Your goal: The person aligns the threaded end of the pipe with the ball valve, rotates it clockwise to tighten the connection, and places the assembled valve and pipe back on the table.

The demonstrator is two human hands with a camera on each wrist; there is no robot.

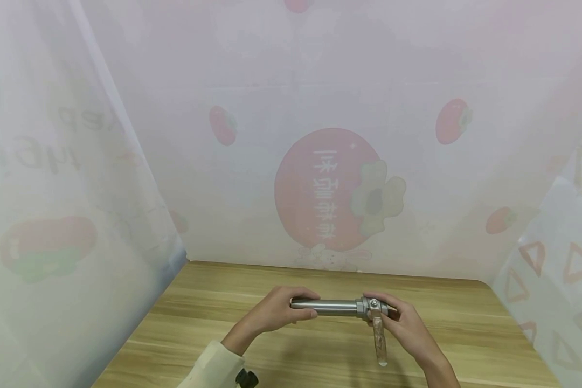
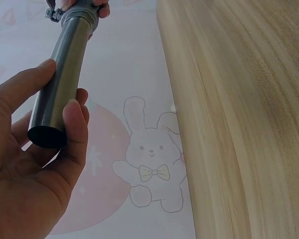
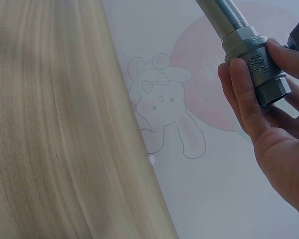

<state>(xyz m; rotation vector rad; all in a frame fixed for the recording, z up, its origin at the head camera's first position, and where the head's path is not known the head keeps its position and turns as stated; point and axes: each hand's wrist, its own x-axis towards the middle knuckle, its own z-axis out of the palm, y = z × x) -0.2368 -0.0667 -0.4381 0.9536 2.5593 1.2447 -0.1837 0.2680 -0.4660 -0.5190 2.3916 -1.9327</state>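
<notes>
A steel pipe [image 1: 333,307] is joined at its right end to a metal ball valve [image 1: 364,308], and both are held level above the wooden table. My left hand [image 1: 278,308] grips the pipe near its free end, thumb on one side and fingers curled round the other. In the left wrist view the pipe's dark end [image 2: 47,135] faces the camera. My right hand [image 1: 407,326] holds the valve body, whose raised lettering [image 3: 259,63] shows between thumb and fingers in the right wrist view. The valve's lever handle [image 1: 379,337], wrapped in clear film, points toward me.
Beneath the hands lies a wood-grain table [image 1: 213,302]. Its far edge meets a pale curtain [image 1: 242,215] printed with persimmons and a rabbit. More white sheets hang at the left and right sides. A dark strap piece [image 1: 247,378] sits by the left sleeve.
</notes>
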